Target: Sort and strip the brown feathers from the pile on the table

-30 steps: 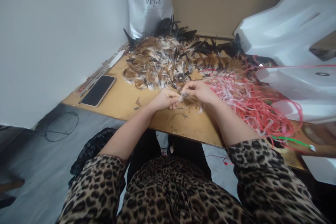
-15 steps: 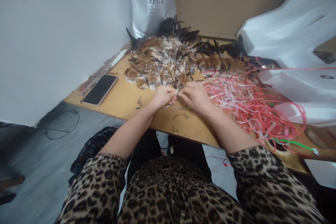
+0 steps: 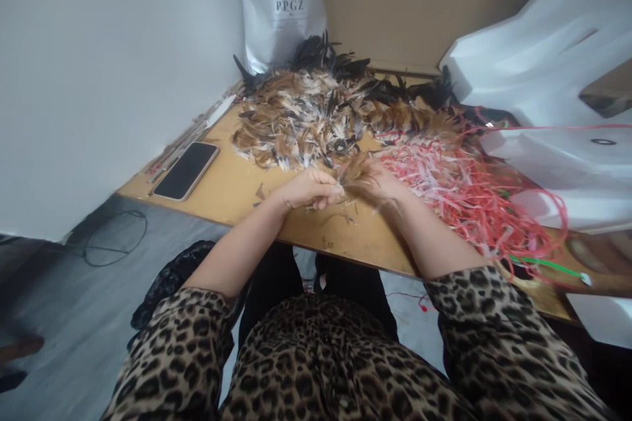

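My left hand (image 3: 311, 189) is closed in a pinch on the pale quill end of a small brown feather bunch (image 3: 356, 173), over the front part of the wooden table. The feather tips point up and to the right, across my right hand (image 3: 386, 188). That hand lies right beside the bunch; its fingers are covered by the feathers and smeared by motion. Just beyond both hands spreads a large pile of brown, white and black feathers (image 3: 296, 122). A tangle of red and pale pink ribbon strips (image 3: 459, 191) lies to the right of my right hand.
A phone (image 3: 186, 171) lies at the table's (image 3: 237, 200) left. Behind the feathers stands a silver bag (image 3: 281, 26) printed PPGZ. White machine-like housing (image 3: 538, 66) takes up the right side. A green strip (image 3: 553, 266) lies near the front right edge.
My right hand has moved slightly right and let its pinch at the quill end go out of sight. The brown feather bunch now shows fanned out between my hands. The view has shifted slightly.
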A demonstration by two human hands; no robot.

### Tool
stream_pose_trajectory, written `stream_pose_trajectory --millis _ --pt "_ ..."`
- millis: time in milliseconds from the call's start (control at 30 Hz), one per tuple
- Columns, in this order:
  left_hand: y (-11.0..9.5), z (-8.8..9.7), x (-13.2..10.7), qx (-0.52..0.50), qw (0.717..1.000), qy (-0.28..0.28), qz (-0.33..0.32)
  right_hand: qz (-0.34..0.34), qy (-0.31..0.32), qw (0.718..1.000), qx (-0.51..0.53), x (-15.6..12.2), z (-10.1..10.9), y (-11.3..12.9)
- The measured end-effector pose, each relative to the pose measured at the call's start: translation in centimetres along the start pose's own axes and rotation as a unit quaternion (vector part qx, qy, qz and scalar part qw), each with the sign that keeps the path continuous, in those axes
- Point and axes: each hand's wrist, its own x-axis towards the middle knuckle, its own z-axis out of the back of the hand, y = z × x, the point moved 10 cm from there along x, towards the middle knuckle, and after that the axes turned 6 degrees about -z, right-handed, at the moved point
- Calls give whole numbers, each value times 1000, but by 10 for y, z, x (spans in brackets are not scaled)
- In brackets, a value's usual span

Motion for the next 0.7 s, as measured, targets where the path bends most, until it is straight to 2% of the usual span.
stream_pose_trajectory --millis 167,367,533,700 --pt "5 11 2 -151 987 -51 6 23 -97 993 65 1 1 5" --pt "12 -3 5 -248 968 2 38 43 -138 985 98 -1 3 6" --pt "15 1 7 -262 962 -37 61 33 -170 984 39 -2 9 9" --pt "11 19 11 -184 980 -80 16 33 -211 977 0 -3 25 8"
